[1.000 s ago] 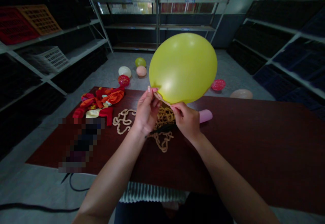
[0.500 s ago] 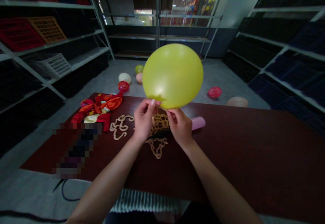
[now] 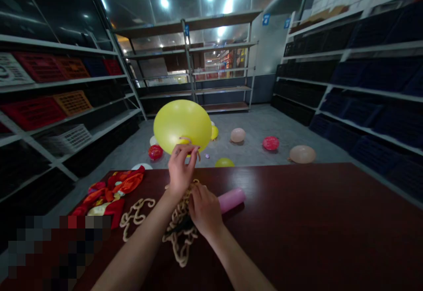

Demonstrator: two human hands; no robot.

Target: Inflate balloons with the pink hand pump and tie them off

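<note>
My left hand (image 3: 181, 170) pinches the neck of an inflated yellow balloon (image 3: 181, 123) above the table's far edge. A short piece of beige cord shows at the fingertips, by the balloon's neck. Lower down, my right hand (image 3: 206, 209) is at the pile of beige twisted cord (image 3: 181, 253), fingers curled together with their tips on or beside it. Whatever those fingers hold, if anything, is hidden. A dark object (image 3: 181, 228) lies among the cord, partly covered. Just right of my right hand rests a pink cylinder (image 3: 233, 200).
The dark red table (image 3: 297, 220) carries a separate cord length (image 3: 135, 216) and red, orange and cream limp pieces (image 3: 115, 189) on the left. Several balloons lie on the floor, including a red one (image 3: 271, 143). Shelves with crates (image 3: 33, 110) stand around.
My right hand has left the balloon's neck and moved down to the cord pile. My left hand keeps the balloon, now further left in view. The view has tilted up.
</note>
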